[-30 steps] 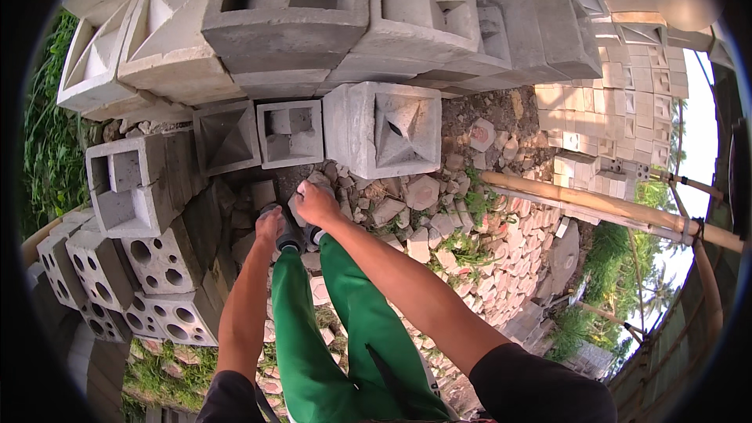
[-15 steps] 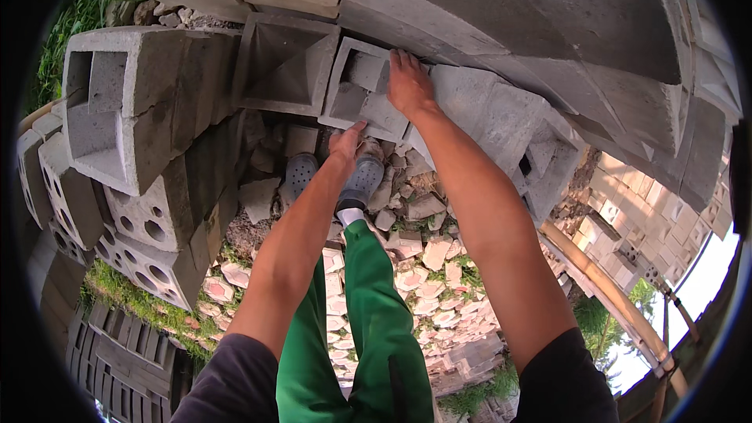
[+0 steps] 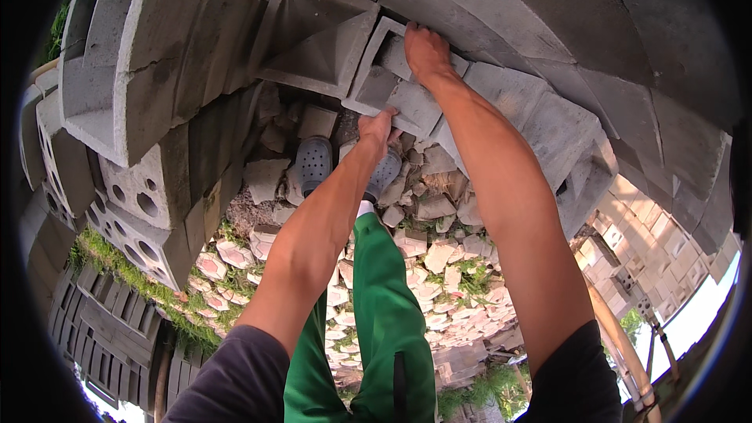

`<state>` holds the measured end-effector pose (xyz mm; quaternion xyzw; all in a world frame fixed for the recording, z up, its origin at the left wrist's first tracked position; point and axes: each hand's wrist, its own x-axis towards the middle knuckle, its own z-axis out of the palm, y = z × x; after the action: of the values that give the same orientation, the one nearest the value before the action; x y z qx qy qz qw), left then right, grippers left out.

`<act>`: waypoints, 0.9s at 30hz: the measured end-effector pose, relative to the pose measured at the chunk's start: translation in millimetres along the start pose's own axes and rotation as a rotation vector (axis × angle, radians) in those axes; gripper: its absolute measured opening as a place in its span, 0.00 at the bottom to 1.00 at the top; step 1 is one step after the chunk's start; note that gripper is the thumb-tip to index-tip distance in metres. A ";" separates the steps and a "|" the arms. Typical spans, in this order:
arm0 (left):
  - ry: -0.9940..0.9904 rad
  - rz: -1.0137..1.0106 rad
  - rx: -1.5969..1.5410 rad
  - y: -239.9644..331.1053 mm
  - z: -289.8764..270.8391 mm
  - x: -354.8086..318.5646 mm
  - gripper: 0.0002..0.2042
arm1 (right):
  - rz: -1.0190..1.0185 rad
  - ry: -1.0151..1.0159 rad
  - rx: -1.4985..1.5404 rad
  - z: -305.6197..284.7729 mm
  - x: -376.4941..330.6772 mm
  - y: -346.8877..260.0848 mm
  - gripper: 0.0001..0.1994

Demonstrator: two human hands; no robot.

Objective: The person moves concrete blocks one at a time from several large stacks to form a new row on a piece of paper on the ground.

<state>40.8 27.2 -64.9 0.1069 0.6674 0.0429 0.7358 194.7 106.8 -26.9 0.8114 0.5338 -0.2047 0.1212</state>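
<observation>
A light grey hollow concrete block (image 3: 415, 106) with stepped inner faces lies at the end of a row of blocks, and both my hands are on it. My left hand (image 3: 377, 128) grips its near edge, thumb on top and fingers curled underneath. Bent over its far edge, the fingers of my right hand (image 3: 428, 52) hold the opposite side; their tips are hidden. To its left stands a square block (image 3: 317, 35) with a sunken, pyramid-like face. Further grey blocks (image 3: 501, 98) continue the row on the right.
Large concrete blocks (image 3: 486, 8) form a wall along the far side. Stacked blocks with round holes (image 3: 141, 204) stand at the left, below a big hollow block (image 3: 149, 70). Broken rubble (image 3: 435, 207) surrounds my grey clogs (image 3: 314, 163). A bamboo pole (image 3: 623, 337) is at the right.
My view has shifted, so the blocks appear further right. My right hand's fingers have gone from lying flatter to curling over the block's far edge. The left hand stays at the near edge.
</observation>
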 end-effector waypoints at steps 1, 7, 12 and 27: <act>0.008 -0.001 -0.007 -3.8 -3.3 -0.2 0.19 | -0.010 -0.004 0.001 -0.2 -2.4 -2.4 0.11; 0.025 -0.042 0.002 -20.6 -18.6 -22.7 0.18 | -0.161 -0.022 -0.029 7.1 -21.2 -2.8 0.11; 0.070 -0.070 0.010 -34.9 -40.9 -56.2 0.18 | -0.158 -0.104 0.008 -1.8 -49.2 -27.3 0.10; 0.045 -0.018 0.716 37.4 -192.9 -415.9 0.18 | 0.124 -0.459 0.732 -207.2 -321.6 -50.0 0.32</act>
<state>-191.4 -2.7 331.1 0.3511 0.6569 -0.1980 0.6372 79.6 -49.9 306.4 0.7649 0.3357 -0.5477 -0.0470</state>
